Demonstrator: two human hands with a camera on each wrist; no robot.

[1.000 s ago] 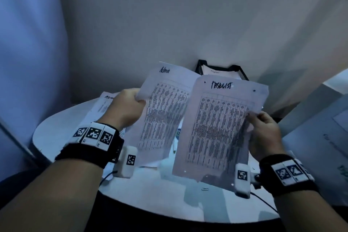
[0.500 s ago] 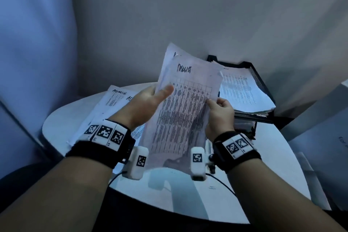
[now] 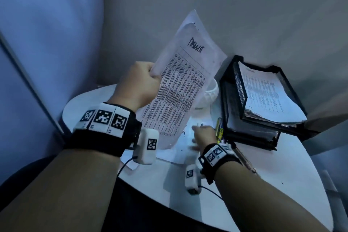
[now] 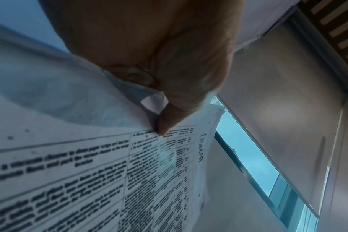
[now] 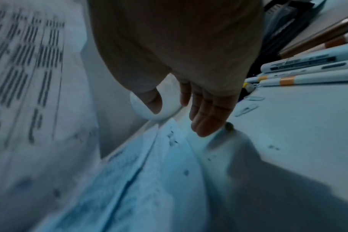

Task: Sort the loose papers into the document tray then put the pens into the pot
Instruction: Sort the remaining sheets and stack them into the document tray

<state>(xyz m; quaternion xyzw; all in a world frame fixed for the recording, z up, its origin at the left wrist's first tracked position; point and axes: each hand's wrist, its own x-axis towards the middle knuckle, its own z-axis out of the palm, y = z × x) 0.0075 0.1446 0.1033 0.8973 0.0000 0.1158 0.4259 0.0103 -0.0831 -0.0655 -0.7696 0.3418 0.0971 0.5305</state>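
Note:
My left hand (image 3: 148, 79) grips a few printed sheets (image 3: 180, 90) by their left edge and holds them upright above the round table; the left wrist view shows its thumb and fingers pinching those printed sheets (image 4: 101, 169). My right hand (image 3: 202, 135) is low over loose papers (image 3: 180, 149) lying on the table, fingers straight and holding nothing, as the right wrist view shows the same hand (image 5: 191, 113) over the loose papers (image 5: 149, 180). The black mesh document tray (image 3: 231, 103) stands at the right with papers in it. The white pot (image 3: 211, 92) sits between sheets and tray. Pens (image 3: 219, 130) lie beside the tray.
The white round table (image 3: 254, 184) stands in a corner between a grey wall and a blue panel. More pens (image 5: 300, 69) and paper clips (image 5: 248, 108) lie right of my right hand. A brown pen (image 3: 244, 160) lies near the right wrist.
The right hand has let go of the sheets and dropped to the papers on the table. The left hand now holds the sheets alone, higher and tilted. The view has shifted left.

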